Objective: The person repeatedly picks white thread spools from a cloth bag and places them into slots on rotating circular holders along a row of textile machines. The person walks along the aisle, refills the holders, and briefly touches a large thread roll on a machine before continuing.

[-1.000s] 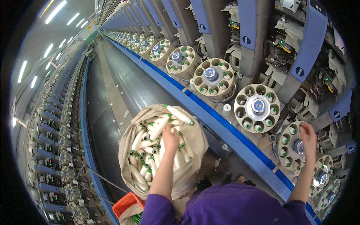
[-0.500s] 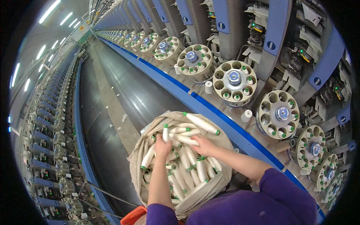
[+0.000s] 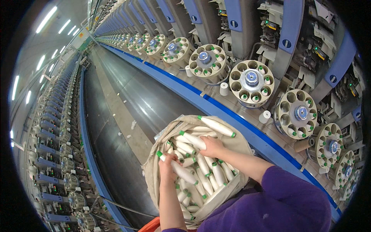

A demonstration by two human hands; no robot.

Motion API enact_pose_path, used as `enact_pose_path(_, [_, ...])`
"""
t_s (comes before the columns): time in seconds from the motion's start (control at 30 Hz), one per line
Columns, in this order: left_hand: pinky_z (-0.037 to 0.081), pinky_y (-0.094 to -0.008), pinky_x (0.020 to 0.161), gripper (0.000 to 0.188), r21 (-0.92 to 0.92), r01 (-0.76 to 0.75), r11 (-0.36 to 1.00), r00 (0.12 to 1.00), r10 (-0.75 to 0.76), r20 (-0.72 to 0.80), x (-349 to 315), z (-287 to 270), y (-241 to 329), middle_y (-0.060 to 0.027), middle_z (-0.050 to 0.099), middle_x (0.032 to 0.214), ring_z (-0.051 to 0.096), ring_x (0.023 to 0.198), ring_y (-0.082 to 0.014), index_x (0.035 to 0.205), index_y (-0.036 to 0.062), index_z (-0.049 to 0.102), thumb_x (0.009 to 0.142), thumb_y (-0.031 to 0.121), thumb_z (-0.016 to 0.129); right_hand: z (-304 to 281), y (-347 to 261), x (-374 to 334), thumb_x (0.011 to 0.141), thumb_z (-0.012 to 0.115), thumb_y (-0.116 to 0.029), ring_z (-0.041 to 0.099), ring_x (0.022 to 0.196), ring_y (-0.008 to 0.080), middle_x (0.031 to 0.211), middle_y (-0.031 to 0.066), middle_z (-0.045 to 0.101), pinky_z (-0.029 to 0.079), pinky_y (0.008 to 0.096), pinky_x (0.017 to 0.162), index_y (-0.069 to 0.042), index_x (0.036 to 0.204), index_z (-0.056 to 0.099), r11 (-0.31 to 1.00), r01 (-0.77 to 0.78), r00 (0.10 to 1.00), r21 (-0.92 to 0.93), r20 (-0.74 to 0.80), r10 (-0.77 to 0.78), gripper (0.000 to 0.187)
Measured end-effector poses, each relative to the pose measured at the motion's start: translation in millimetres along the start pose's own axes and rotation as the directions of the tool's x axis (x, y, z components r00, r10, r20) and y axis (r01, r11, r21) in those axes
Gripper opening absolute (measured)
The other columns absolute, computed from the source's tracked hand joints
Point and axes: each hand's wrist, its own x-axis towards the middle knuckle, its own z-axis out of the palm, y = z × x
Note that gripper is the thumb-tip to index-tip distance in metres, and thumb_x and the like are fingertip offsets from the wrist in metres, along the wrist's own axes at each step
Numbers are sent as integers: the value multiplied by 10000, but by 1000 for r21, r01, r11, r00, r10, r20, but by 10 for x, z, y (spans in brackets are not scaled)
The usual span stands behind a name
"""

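A beige cloth sack in front of me is heaped with white yarn bobbins with green ends. At its left side my left hand is closed around one yarn bobbin, which slants with one green end up and to the left. My right hand, over the far middle of the heap, grips another yarn bobbin whose green tip points left. Along the sack's far right rim lies a loose yarn bobbin, touched by neither hand.
To the right, a blue-edged machine rail carries a long row of round bobbin magazines, partly filled. White cones stand between them. A dark aisle floor with scraps runs ahead. Another machine row lines the left.
The left hand's bobbin has tipped from upright to slanting, and that hand is lower against the heap. My right hand has turned its bobbin's green tip leftward. The view has shifted slightly.
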Motion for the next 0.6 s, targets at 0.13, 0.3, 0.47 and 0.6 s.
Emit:
enact_pose_path(0.13, [477,-377,880,404,702,-503,504,855,408,320,-345,351,-115,-183,620,1121,608,1019,-328,1138,32,610,751,133,671,-476,-239,-485,641,684,-293,612,943,360,1020,193,624,493,428,826,-56,1165,532,935,144,990,325,-43,-137,595])
enact_pose_path(0.3, [478,-418,866,417,790,-566,234,822,226,522,-604,815,-130,-214,634,1074,600,1011,-383,1093,31,624,710,157,726,-1153,-325,-994,624,671,-271,632,858,385,911,213,651,504,442,772,-46,1136,543,890,285,951,355,6,-308,574])
enact_pose_path(0.47, [512,-352,706,329,384,-128,915,854,-95,512,-628,1022,178,-108,661,870,635,775,-259,1014,-20,615,697,63,647,-1621,-194,-1339,810,685,-391,637,810,229,910,139,654,518,341,716,-52,1169,546,844,79,996,530,-66,-52,513])
enact_pose_path(0.6, [400,-405,990,351,-55,212,976,509,-62,858,-621,1392,249,-164,471,1311,514,1113,-264,1070,0,573,742,114,626,-1784,-37,-1446,904,511,-532,641,765,180,959,117,641,526,312,673,-67,1225,538,746,-187,978,639,191,82,566])
